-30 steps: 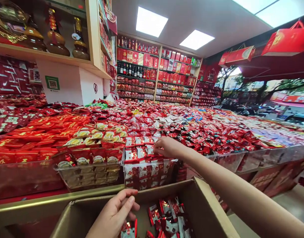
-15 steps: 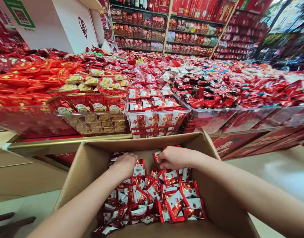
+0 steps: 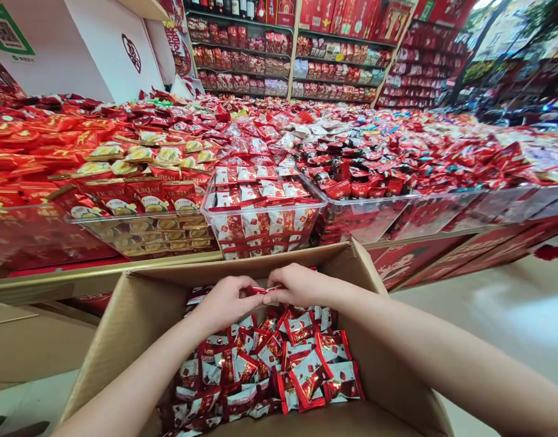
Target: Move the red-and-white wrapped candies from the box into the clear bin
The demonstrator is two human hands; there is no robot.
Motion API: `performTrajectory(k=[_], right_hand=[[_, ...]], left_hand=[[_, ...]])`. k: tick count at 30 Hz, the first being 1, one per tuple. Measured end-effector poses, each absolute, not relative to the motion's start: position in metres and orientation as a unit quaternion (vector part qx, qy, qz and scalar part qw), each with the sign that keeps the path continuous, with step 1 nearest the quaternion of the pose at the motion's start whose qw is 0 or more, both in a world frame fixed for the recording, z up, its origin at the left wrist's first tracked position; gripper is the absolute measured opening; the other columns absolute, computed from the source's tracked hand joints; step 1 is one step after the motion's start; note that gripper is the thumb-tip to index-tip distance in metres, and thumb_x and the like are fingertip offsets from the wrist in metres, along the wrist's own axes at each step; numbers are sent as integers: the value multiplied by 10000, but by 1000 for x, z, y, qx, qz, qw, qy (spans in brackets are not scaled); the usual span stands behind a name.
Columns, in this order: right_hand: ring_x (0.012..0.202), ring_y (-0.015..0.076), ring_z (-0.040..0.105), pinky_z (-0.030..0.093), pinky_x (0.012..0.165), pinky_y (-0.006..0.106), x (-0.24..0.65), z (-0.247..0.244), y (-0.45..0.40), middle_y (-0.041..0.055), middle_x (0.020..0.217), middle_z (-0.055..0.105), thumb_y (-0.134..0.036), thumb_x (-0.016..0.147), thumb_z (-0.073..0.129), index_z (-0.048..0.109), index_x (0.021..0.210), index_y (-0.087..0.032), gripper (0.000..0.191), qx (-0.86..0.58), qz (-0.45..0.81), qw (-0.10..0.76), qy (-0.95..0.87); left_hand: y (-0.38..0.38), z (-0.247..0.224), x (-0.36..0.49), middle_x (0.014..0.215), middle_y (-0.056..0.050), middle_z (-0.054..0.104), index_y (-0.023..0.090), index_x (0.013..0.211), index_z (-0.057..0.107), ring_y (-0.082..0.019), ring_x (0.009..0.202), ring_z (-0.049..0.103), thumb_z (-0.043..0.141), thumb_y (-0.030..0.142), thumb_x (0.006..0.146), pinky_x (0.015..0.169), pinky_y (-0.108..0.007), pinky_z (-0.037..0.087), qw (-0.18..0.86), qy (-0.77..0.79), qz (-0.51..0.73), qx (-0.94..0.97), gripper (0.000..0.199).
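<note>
My left hand (image 3: 228,298) and my right hand (image 3: 294,284) meet over the far end of an open cardboard box (image 3: 96,346). Between their fingertips is a small red wrapped snack packet (image 3: 257,291), mostly covered by the fingers. Both hands are closed, thumbs pressed against the fingers. Below them, a loose heap of red-and-white snack packets (image 3: 308,373) covers much of the box floor, lying at mixed angles.
Just beyond the box stands a clear plastic bin (image 3: 265,212) with neat rows of similar packets. Left of it, a bin holds durian snack packets (image 3: 151,197). Shelves (image 3: 292,54) of red goods rise behind; a white box (image 3: 96,48) with a heart mark stands at the back left.
My hands, apart before, have come together, the left moving up off the heap. The red packet is now between both. The whole view has shifted slightly.
</note>
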State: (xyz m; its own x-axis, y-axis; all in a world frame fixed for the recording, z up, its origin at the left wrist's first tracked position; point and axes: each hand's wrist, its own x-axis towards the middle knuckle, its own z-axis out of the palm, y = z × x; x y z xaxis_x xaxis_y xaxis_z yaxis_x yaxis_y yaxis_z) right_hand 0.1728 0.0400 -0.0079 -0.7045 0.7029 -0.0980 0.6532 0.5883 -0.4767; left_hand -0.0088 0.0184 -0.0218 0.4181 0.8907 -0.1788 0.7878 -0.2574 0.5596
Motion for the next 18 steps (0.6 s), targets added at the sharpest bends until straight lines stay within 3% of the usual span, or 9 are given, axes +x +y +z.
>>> performTrajectory(k=[3, 6, 11, 13, 18], right_hand=[[546, 85, 474, 325, 477, 176, 173, 3, 37, 16, 632, 586, -482, 749, 457, 600, 764, -129, 381, -369, 349, 126, -852], [540, 71, 447, 327, 473, 168, 172, 12, 32, 8, 619, 556, -476, 753, 456, 592, 745, -112, 389, -374, 408, 211, -806], [520, 64, 412, 328, 479, 181, 168, 19, 27, -4, 574, 511, -411, 756, 482, 585, 704, -102, 330, -400, 414, 323, -751], [562, 74, 453, 365, 519, 192, 166, 20, 27, 2, 638, 542, -380, 717, 544, 572, 774, -112, 275, -385, 466, 352, -714], [702, 105, 535, 430, 656, 244, 160, 17, 25, 13, 798, 574, -289, 616, 659, 496, 872, -140, 338, -312, 607, 357, -638]], left_hand=[[10, -1, -12, 587, 16, 581, 158, 804, 632, -111, 504, 483, 421, 443, 771, 441, -198, 346, 365, 525, 154, 753, 357], [4, 9, -15, 535, 30, 530, 141, 761, 633, -91, 469, 433, 498, 396, 743, 433, -189, 340, 473, 515, 277, 659, 290], [0, 13, -12, 766, -11, 627, 178, 951, 567, -123, 616, 554, 562, 298, 729, 511, -194, 406, 593, 462, 362, 552, 252], [-1, 13, -12, 786, -20, 643, 180, 986, 542, -124, 634, 578, 581, 266, 722, 501, -179, 396, 601, 455, 371, 543, 280], [0, 15, -17, 716, -16, 643, 162, 840, 592, -113, 601, 566, 507, 320, 776, 476, -174, 379, 575, 468, 378, 555, 191]])
